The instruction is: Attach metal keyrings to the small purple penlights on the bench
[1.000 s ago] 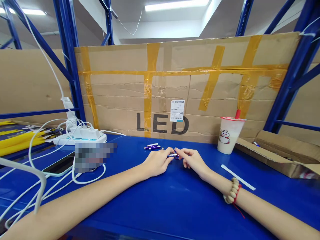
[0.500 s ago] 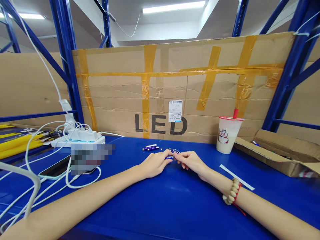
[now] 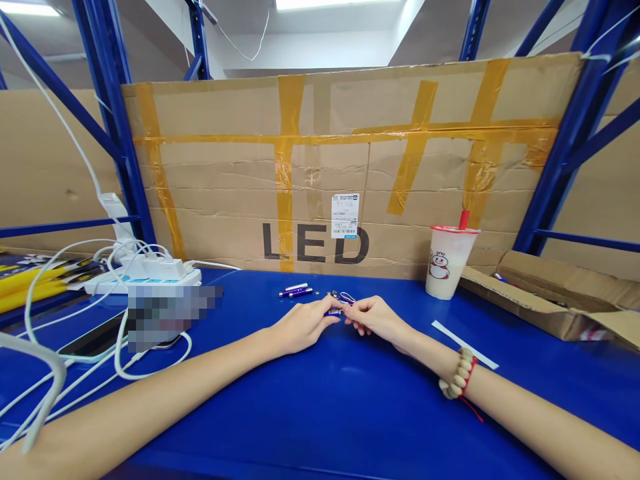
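Observation:
My left hand (image 3: 306, 325) and my right hand (image 3: 374, 316) meet over the middle of the blue table, fingertips close together. Small shiny and purple parts (image 3: 344, 298) show at and just behind the fingertips, with a thin pale loop beside them. Both hands have their fingers pinched; what exactly lies between them is too small to make out. To the left, behind my left hand, lie purple metal tubes (image 3: 300, 293) with a silver one among them, and a tiny dark piece sits next to them.
A drink cup with a red straw (image 3: 451, 263) stands right of centre, near an open cardboard box (image 3: 540, 303). A white strip (image 3: 465, 345) lies by my right forearm. At left are a power strip (image 3: 150, 270), a phone (image 3: 95, 339) and white cables. Cardboard (image 3: 225, 180) backs the blue table (image 3: 320, 413).
The whole view has shifted slightly, so things appear a little further left and up. My hands stay together; my left thumb and fingertips have moved slightly around the small parts.

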A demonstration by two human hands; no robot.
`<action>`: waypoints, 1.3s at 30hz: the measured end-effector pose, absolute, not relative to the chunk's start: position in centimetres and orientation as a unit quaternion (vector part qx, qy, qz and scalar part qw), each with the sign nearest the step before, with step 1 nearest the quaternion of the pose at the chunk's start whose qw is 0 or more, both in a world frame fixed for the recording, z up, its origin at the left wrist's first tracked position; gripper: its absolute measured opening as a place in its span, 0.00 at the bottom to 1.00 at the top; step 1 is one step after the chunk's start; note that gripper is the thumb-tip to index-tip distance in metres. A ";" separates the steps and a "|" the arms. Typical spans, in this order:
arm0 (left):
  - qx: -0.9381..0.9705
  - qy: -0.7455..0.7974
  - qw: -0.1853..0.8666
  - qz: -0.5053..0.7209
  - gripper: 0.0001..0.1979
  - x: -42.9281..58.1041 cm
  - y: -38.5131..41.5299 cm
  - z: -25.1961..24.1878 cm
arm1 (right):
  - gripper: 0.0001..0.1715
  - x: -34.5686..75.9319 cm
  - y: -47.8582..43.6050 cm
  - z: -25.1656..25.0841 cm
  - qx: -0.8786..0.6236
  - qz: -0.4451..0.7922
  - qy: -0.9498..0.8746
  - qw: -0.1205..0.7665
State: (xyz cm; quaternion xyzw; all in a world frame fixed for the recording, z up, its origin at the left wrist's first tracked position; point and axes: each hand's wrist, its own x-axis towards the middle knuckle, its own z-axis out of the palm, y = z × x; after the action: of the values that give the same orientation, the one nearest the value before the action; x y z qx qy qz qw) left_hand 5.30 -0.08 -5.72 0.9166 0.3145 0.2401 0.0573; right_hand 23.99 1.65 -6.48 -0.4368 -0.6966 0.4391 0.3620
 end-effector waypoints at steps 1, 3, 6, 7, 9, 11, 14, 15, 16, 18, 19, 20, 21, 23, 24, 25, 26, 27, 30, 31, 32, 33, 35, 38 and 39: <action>0.919 0.313 0.052 0.235 0.12 5.3 0.0 -5.7 | 0.31 24.0 1.6 -6.4 -0.442 0.436 -0.696 0.361; 0.921 0.316 0.037 0.224 0.13 5.4 0.1 -5.8 | 0.31 23.8 1.6 -6.4 -0.451 0.427 -0.694 0.364; 0.916 0.338 0.014 0.215 0.13 5.5 0.3 -6.0 | 0.30 23.7 1.6 -6.4 -0.456 0.411 -0.695 0.373; 0.914 0.345 0.010 0.213 0.12 5.5 0.4 -6.0 | 0.29 23.6 1.6 -6.5 -0.456 0.407 -0.697 0.376; 0.911 0.357 0.003 0.207 0.12 5.6 0.5 -6.1 | 0.29 23.6 1.8 -6.6 -0.453 0.394 -0.701 0.385; 0.908 0.370 -0.005 0.198 0.12 5.8 0.5 -6.1 | 0.27 23.7 1.9 -6.7 -0.451 0.367 -0.708 0.400; 0.898 0.398 -0.020 0.184 0.13 5.9 0.4 -6.0 | 0.24 23.9 2.1 -6.8 -0.454 0.303 -0.725 0.421; 0.895 0.406 -0.023 0.182 0.13 6.0 0.4 -6.0 | 0.23 24.0 2.1 -6.8 -0.455 0.285 -0.729 0.425; 0.893 0.410 -0.024 0.183 0.13 6.0 0.3 -6.0 | 0.22 24.0 2.0 -6.8 -0.454 0.271 -0.732 0.429; 0.889 0.414 -0.020 0.193 0.13 6.0 0.3 -6.0 | 0.20 24.1 2.0 -6.9 -0.446 0.253 -0.741 0.434; 0.887 0.415 -0.018 0.201 0.13 6.0 0.3 -6.0 | 0.19 24.1 2.0 -6.9 -0.437 0.246 -0.746 0.438; 0.885 0.416 -0.017 0.209 0.13 6.0 0.3 -6.0 | 0.19 24.1 1.9 -7.0 -0.427 0.239 -0.752 0.442; 0.883 0.417 -0.016 0.216 0.13 6.0 0.4 -6.0 | 0.18 24.1 1.9 -7.0 -0.417 0.232 -0.757 0.447; 0.881 0.417 -0.013 0.225 0.13 5.9 0.4 -6.0 | 0.16 24.1 1.9 -7.0 -0.401 0.208 -0.765 0.459; 0.881 0.415 -0.010 0.228 0.14 5.9 0.4 -6.0 | 0.16 24.1 1.9 -7.0 -0.396 0.191 -0.770 0.462; 0.881 0.414 -0.004 0.228 0.14 5.9 0.4 -5.9 | 0.15 24.2 1.8 -7.0 -0.392 0.172 -0.775 0.464; 0.882 0.413 0.003 0.227 0.14 5.9 0.4 -5.9 | 0.14 24.2 1.8 -6.9 -0.390 0.154 -0.780 0.464; 0.883 0.413 0.010 0.225 0.14 5.9 0.4 -5.9 | 0.13 24.2 1.8 -6.9 -0.387 0.140 -0.785 0.462; 0.886 0.413 0.028 0.208 0.15 5.9 0.3 -5.8 | 0.12 24.3 1.9 -7.0 -0.379 0.132 -0.795 0.455; 0.888 0.412 0.033 0.201 0.15 5.8 0.4 -5.8 | 0.13 24.4 1.9 -7.0 -0.375 0.137 -0.797 0.453; 0.891 0.409 0.036 0.195 0.15 5.8 0.4 -5.9 | 0.14 24.4 2.0 -7.1 -0.370 0.143 -0.800 0.450; 0.894 0.405 0.040 0.188 0.15 5.7 0.5 -5.9 | 0.14 24.5 2.1 -7.2 -0.366 0.148 -0.802 0.448; 0.900 0.397 0.043 0.176 0.15 5.6 0.6 -5.9 | 0.15 24.7 2.3 -7.3 -0.361 0.147 -0.810 0.438; 0.907 0.386 0.037 0.165 0.15 5.5 0.8 -6.0 | 0.13 25.0 2.1 -7.0 -0.356 0.110 -0.834 0.407; 0.909 0.382 0.035 0.163 0.15 5.5 0.8 -6.0 | 0.12 25.0 1.9 -6.8 -0.355 0.094 -0.843 0.394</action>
State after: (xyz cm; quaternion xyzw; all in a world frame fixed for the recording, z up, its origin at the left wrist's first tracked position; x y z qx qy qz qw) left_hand 5.52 0.82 -6.01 0.9090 0.3820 0.1629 0.0346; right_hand 25.03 1.93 -6.84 -0.3546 -0.8429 0.0935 0.3937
